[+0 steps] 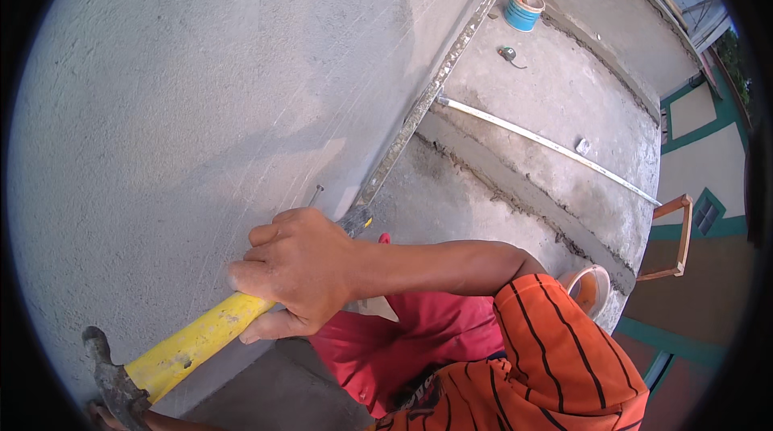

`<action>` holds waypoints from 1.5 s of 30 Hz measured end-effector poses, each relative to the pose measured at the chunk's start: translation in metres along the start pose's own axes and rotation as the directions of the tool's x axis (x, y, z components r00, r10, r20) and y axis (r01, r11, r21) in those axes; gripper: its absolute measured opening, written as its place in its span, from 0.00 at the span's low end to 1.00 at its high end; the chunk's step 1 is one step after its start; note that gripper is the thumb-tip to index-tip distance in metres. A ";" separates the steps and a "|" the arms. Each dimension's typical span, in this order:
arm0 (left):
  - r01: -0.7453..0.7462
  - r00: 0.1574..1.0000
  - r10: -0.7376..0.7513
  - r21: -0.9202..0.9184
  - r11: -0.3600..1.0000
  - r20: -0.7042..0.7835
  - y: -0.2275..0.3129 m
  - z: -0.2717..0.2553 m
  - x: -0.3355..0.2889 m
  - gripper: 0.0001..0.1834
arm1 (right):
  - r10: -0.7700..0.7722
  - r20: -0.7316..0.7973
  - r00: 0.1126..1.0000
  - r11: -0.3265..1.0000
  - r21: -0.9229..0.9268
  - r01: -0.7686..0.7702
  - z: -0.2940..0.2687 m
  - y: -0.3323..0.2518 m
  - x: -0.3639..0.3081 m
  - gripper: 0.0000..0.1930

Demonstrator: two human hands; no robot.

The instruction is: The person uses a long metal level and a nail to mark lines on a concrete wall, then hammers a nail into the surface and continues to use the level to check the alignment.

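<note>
My right hand (298,274) is closed around the yellow handle of a claw hammer (193,342), close against the grey plastered wall (185,93). The hammer's dark metal head points to the lower left, and the butt of its handle shows past my wrist. Just above my knuckles a nail (317,194) stands out near the wall's edge; whether my fingers touch it I cannot tell. Down at the lower left rim, behind the hammer head, only a bit of my left hand (100,415) shows. Its fingers are mostly hidden.
A mortar-spotted straightedge (439,81) runs along the wall's edge. A long white bar (547,144) lies across the concrete floor. Farther off are a blue bucket (523,12) and a tape measure (507,53). Another bucket (600,286) and a wooden frame (684,242) stand at the right.
</note>
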State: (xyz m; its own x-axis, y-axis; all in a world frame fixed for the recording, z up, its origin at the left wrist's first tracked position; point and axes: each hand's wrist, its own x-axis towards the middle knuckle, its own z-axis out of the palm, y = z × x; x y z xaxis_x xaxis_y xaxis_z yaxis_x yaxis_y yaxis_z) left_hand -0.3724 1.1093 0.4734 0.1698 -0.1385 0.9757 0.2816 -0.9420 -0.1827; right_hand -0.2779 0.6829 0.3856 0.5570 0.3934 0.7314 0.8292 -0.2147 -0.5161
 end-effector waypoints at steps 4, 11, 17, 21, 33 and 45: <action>-0.341 0.916 0.268 0.229 0.912 0.298 -0.019 -0.054 -0.005 0.07 | 0.163 0.080 0.983 0.987 -0.018 -0.162 -0.056 -0.015 -0.003 0.22; 0.997 0.025 -0.296 -0.001 0.081 0.955 0.126 -0.110 0.044 0.20 | 0.918 0.353 0.183 0.327 -0.407 -0.853 -0.187 -0.156 -0.067 0.25; 0.734 -0.641 0.367 0.678 0.034 0.675 0.211 -0.156 0.110 0.16 | 0.846 -0.134 -0.516 -0.517 -0.444 -0.731 -0.263 -0.302 -0.145 0.32; 0.829 -0.488 0.459 0.558 -0.022 0.743 0.271 -0.111 0.137 0.12 | 0.545 -0.342 -0.766 -0.837 -0.166 -0.521 -0.286 -0.379 -0.205 0.31; 0.940 -0.338 0.677 0.278 0.200 0.654 0.562 -0.070 0.252 0.15 | 0.161 -0.302 -0.940 -0.751 0.580 -0.315 -0.363 -0.395 -0.263 0.28; 0.867 -0.460 0.784 0.401 0.296 0.417 0.758 -0.105 0.283 0.15 | 0.404 -0.541 -0.737 -0.365 0.644 -0.672 -0.438 -0.272 -0.240 0.15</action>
State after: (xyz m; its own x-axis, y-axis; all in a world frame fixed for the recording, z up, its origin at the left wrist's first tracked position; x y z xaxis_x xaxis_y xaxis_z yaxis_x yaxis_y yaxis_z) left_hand -0.2100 0.3241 0.6240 0.5364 -0.5473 -0.6425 0.6089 -0.2762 0.7436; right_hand -0.6175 0.2553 0.5454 -0.0507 -0.8605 -0.5069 -0.7071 0.3893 -0.5903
